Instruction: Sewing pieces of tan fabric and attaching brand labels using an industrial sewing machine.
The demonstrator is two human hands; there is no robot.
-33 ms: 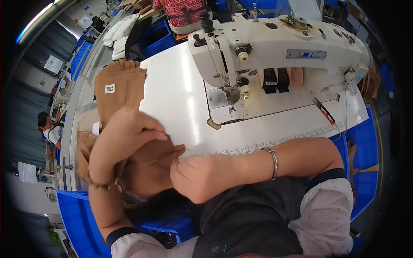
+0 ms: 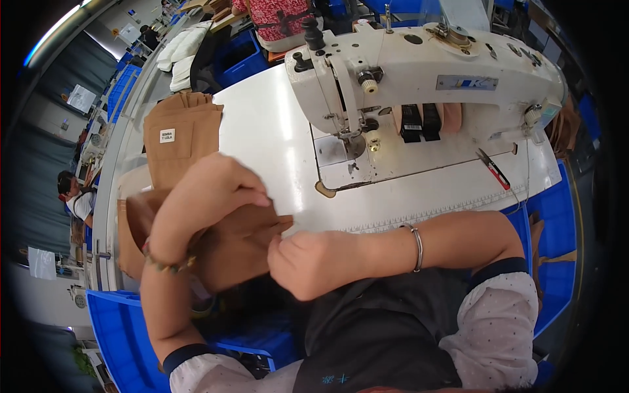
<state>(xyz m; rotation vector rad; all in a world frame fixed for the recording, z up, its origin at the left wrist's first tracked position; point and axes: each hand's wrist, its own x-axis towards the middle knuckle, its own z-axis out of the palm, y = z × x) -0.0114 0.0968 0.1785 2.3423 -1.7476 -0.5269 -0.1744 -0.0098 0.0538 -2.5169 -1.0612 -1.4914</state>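
Your left hand (image 2: 209, 196) and right hand (image 2: 314, 262) pinch the brown fabric piece (image 2: 239, 245), fingers pressed together; it looks soft and light, so grip the edge at your fingertips.

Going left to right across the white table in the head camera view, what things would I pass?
Stack of folded brown fabric pieces → left hand holding a brown fabric piece → right hand → sewing machine needle area → red-handled snips at the table's right end.

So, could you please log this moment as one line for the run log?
left hand: on brown fabric piece | right hand: pinching its edge | sewing machine: beyond hands | folded brown stack: on white table
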